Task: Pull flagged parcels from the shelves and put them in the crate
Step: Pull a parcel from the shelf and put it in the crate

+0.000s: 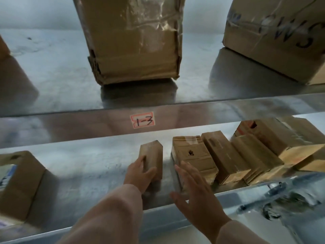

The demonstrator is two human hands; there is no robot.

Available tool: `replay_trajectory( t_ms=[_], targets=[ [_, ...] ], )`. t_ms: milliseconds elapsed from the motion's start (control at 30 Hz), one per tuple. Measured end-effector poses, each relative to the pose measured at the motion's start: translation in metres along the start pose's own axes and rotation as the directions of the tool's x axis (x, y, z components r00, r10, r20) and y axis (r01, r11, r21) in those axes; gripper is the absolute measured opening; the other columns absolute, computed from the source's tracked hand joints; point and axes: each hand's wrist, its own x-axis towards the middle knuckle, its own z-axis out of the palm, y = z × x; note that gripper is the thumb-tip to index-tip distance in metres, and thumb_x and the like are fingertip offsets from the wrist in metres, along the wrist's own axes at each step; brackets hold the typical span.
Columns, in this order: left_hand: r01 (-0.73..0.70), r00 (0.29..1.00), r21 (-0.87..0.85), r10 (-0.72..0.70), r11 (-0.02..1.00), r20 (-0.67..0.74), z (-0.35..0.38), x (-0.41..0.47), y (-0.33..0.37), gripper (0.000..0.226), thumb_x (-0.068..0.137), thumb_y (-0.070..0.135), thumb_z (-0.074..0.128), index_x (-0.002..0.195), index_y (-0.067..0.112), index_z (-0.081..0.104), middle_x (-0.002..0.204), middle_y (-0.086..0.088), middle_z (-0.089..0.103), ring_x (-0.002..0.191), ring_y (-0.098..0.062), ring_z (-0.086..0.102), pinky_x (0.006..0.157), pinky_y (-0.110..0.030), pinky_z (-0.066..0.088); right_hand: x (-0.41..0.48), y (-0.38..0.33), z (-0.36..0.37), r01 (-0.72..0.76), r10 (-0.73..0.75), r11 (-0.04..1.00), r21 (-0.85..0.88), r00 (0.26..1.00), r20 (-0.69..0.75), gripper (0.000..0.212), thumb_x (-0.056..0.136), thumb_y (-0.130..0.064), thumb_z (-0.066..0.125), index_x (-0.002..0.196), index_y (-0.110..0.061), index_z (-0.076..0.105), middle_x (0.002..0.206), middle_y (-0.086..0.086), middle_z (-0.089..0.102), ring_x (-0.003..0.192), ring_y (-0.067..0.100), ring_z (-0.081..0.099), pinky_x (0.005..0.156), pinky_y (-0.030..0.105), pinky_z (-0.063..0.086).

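We're looking at steel shelving, bright galvanised metal across the whole frame. The upper shelf (52,67) fills the top half, its surface mottled and scuffed, with a small dark mark at upper left. Behind it is a plain grey back wall (35,13), hazy and featureless. Across the middle runs the upper shelf's front lip (70,124), polished enough to mirror brown shapes, and dead centre on it is a white sticker edged in orange (142,122), handwritten "1-3". Below is the lower shelf (88,164), the same dull silver with faint scratches. At lower right a metal fitting (274,191) on the frame is too blurred to make out. The light is cool, soft and bluish, pooling in pale sheens on the steel.
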Motion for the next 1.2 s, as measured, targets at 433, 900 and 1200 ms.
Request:
replay_trajectory(
  t_ms=[433,900,1200],
  targets=[
    [0.320,0.947,-0.843,-0.174,0.432,0.270,-0.063,-0.062,-0.034,0.039,0.090,0.032,0.049,0.120,0.011,0.064,0.110,-0.018,0.071,0.099,-0.029,0.070,0.082,-0.045,0.058,0.050,-0.068,0.067,-0.292,0.054,0.727,0.621,0.927,0.372,0.057,0.084,-0.062,0.052,0.135,-0.057,0.027,0.120,-0.032,0.040,0.106,-0.007,0.051,0.078,0.000,0.044],
    [0.302,0.926,-0.242,-0.344,0.922,-0.155,-0.108,-0.046,-0.098,0.033,0.095,0.034,0.055,0.124,0.019,0.058,0.094,0.001,0.068,0.083,-0.016,0.064,0.084,-0.035,0.051,0.041,-0.079,0.057,-0.152,0.120,0.933,0.326,0.986,0.116,0.055,0.094,-0.041,0.055,0.143,-0.041,0.031,0.153,-0.011,0.028,0.139,0.007,0.028,0.115,0.035,0.029],
    [0.163,0.925,0.108,-0.114,0.981,-0.361,-0.105,-0.045,-0.061,0.064,0.089,0.033,0.062,0.146,0.024,0.035,0.146,-0.011,0.039,0.133,-0.032,0.035,0.113,-0.048,0.029,0.032,-0.001,-0.005,-0.305,0.316,0.949,0.080,0.924,-0.218,0.059,0.093,-0.050,0.045,0.145,-0.026,0.032,0.151,0.004,0.034,0.138,0.023,0.031,0.115,0.041,0.028]
  ],
)
